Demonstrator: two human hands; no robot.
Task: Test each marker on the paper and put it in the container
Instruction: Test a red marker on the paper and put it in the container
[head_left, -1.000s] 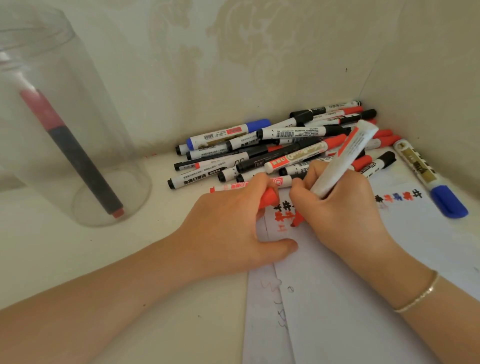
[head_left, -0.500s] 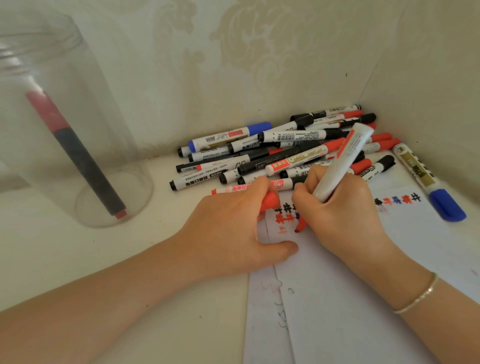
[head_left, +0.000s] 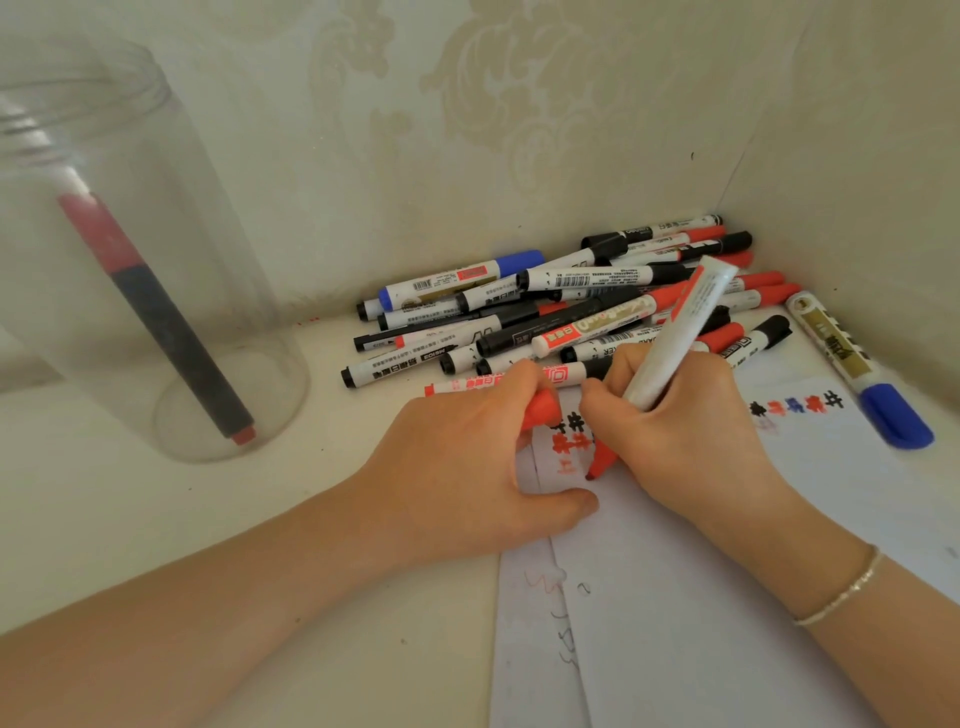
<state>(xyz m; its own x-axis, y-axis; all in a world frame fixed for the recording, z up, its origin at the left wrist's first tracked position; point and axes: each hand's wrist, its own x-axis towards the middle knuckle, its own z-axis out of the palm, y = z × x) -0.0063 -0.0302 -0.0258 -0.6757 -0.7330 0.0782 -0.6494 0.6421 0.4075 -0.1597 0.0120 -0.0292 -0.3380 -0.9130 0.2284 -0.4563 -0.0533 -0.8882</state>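
At frame centre, the right hand (head_left: 691, 426) grips the red marker (head_left: 670, 353), best stroked lightly while the left hand (head_left: 467, 462), pinching its cap (head_left: 540, 408), steadies the paper (head_left: 701, 597).

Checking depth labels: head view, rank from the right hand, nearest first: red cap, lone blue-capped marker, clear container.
1. Red cap: just left of the right hand, gripped by the left hand.
2. Blue-capped marker: lying to its right, by the wall.
3. Clear container: far left, one marker inside.

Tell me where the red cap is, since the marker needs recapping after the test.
In the head view, the red cap is held in the left hand, just left of the right hand writing with the marker on the paper.
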